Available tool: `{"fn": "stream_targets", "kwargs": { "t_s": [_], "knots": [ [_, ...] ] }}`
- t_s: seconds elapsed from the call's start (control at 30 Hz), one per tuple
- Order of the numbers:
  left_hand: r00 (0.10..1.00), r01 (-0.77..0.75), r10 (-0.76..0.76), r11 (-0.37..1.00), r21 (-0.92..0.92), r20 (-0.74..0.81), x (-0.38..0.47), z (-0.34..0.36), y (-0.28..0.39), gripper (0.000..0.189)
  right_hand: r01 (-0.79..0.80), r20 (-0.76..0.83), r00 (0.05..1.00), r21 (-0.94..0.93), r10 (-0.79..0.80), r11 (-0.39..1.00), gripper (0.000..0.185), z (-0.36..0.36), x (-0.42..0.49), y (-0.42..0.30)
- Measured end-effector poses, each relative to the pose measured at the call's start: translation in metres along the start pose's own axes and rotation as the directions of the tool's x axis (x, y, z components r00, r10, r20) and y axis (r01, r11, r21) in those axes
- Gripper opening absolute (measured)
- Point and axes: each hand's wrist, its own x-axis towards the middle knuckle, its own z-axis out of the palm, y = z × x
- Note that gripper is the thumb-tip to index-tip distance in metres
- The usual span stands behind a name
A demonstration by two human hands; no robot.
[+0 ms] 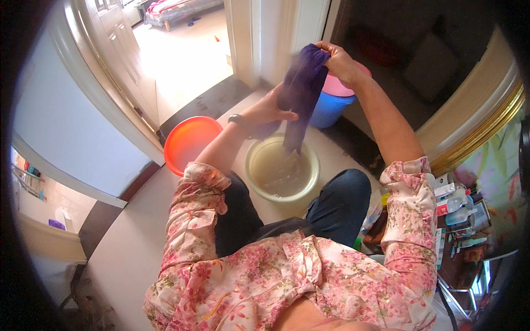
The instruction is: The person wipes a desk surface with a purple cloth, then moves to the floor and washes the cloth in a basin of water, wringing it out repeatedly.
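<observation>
A wet dark purple cloth [305, 82] hangs from my right hand [339, 62], whose fingers pinch its top end. Lower down, my left hand [275, 107] is against the cloth's side, thumb and fingers apart; the far fingers are hidden behind the fabric, so I cannot tell whether it grips. The cloth's lower end hangs over a pale green basin [283, 197] with cloudy water. Left of it stands an orange-red basin [169, 145], partly behind my left forearm. A pink basin [337, 86] sits on a blue bucket [331, 108] behind my right wrist.
My bent knees [343, 198] flank the near side of the green basin. An open door [120, 45] and a doorway to a bright room are at the upper left. At the right, bottles [455, 205] and small items crowd a dark table. A dark doorway lies at the upper right.
</observation>
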Motion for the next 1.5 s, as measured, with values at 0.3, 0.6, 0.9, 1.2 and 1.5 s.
{"fn": "stream_targets", "kwargs": {
  "t_s": [0.3,0.6,0.9,1.2,1.5],
  "knots": [
    [0.982,-0.016,-0.01,0.991,-0.134,-0.188,0.014,0.02,-0.013,0.054,-0.024,-0.014,0.998,0.755,0.053,0.655,0.016,0.029,0.015,0.004],
    [0.977,0.204,-0.212,0.939,-0.278,0.002,-0.008,0.016,-0.021,0.033,0.038,-0.094,0.994,0.757,0.051,0.652,0.018,0.009,-0.003,0.02],
    [0.898,0.081,-0.107,0.994,-0.078,-0.427,-0.017,-0.007,-0.033,0.031,-0.031,-0.187,0.97,0.542,0.157,0.84,0.024,-0.022,-0.058,0.097],
    [0.95,-0.081,0.089,0.996,0.037,-0.299,0.007,-0.001,-0.025,0.04,-0.394,0.483,0.755,-0.209,0.444,0.895,0.086,-0.016,-0.113,0.161],
    [0.967,-0.035,0.005,0.993,-0.114,-0.254,0.013,-0.001,0.005,0.039,-0.273,0.292,0.903,-0.178,0.316,0.945,0.103,-0.018,-0.102,0.153]
  ]
}}
